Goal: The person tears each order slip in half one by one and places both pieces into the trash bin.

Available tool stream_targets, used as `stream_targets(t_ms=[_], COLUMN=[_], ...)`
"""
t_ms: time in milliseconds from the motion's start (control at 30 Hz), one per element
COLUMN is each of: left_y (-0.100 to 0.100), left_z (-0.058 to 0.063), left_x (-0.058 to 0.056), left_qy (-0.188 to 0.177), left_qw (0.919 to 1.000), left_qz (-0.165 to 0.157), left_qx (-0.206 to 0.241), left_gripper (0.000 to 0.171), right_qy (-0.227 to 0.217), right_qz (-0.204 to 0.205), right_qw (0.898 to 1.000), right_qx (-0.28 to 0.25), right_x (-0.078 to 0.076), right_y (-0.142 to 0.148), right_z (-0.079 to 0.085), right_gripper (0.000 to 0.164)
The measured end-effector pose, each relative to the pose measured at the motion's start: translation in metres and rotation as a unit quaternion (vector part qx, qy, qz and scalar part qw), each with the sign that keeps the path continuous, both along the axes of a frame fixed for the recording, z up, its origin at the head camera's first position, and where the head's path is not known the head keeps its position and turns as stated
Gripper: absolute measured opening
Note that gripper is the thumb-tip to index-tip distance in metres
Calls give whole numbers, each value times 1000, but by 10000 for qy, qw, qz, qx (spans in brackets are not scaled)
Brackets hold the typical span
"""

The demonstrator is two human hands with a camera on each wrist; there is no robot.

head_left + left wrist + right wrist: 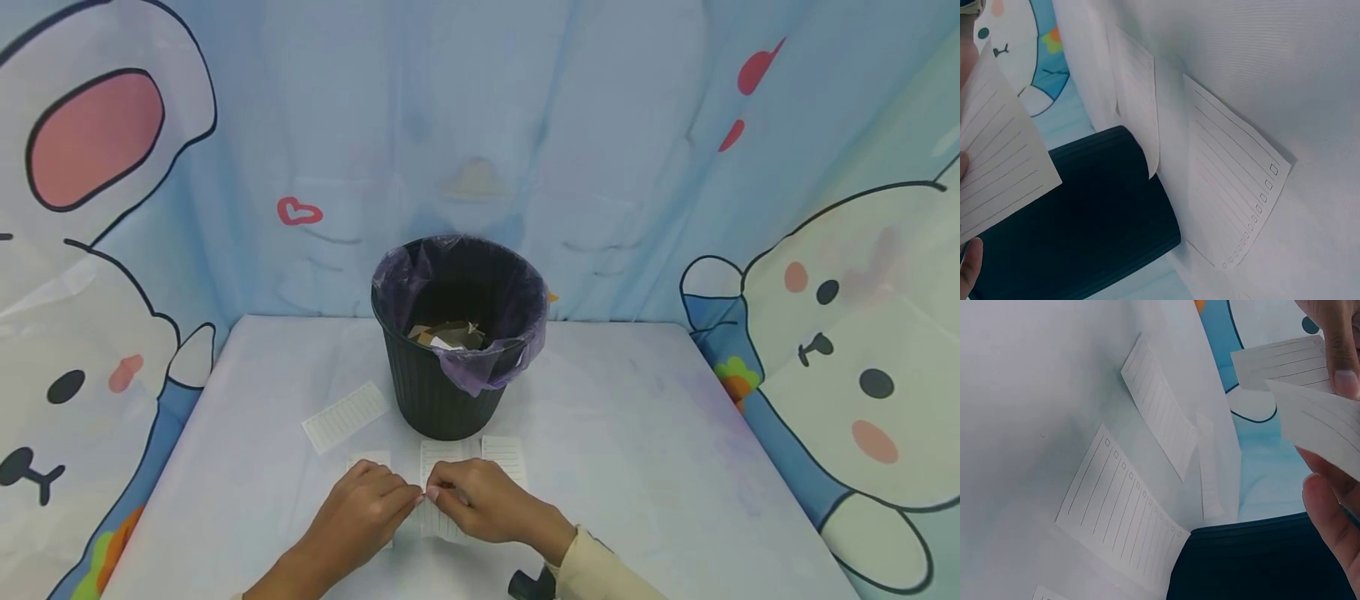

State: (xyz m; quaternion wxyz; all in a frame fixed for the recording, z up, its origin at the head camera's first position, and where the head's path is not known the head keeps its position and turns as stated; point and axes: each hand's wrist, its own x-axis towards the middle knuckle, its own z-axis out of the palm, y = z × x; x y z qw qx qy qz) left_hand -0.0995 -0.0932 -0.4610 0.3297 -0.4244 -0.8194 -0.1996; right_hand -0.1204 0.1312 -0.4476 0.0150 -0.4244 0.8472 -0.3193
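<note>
My two hands are close together in the head view, low in front of the black bin. The left hand (367, 504) and the right hand (487, 504) pinch lined paper between thumbs and fingers. Two overlapping parts of this lined paper (1282, 365) show in the right wrist view; I cannot tell whether they are torn apart or folded. In the left wrist view the held paper (1007, 162) hangs in front of the bin. Lined checklist sheets with small boxes lie beneath: a middle sheet (442, 450), a right sheet (504, 454) and one partly hidden by the left hand (371, 457).
A black waste bin (446, 408) with a purple liner (483, 371) stands behind the hands, scraps (450, 333) inside. Another lined sheet (347, 417) lies left of it. A dark object (531, 585) shows by the right sleeve. A cartoon-printed curtain (480, 125) hangs behind the white table (637, 467).
</note>
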Motion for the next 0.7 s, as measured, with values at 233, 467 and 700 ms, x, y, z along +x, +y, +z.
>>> stream_targets(t_ms=[233, 467, 700], left_y=[1, -1, -3], left_z=[4, 3, 2], left_x=[2, 0, 1], left_qy=[-13, -33, -256], left_qw=[10000, 10000, 9995], left_qz=[-64, 16, 39], left_qx=[44, -87, -169], left_gripper=[5, 9, 11], right_qy=[48, 14, 83], right_qz=[31, -39, -97], right_qw=[9999, 10000, 9997], right_qx=[-110, -16, 211], right_x=[-2, -1, -1], right_y=[2, 1, 3], right_z=[-1, 5, 5], right_gripper=[15, 13, 13])
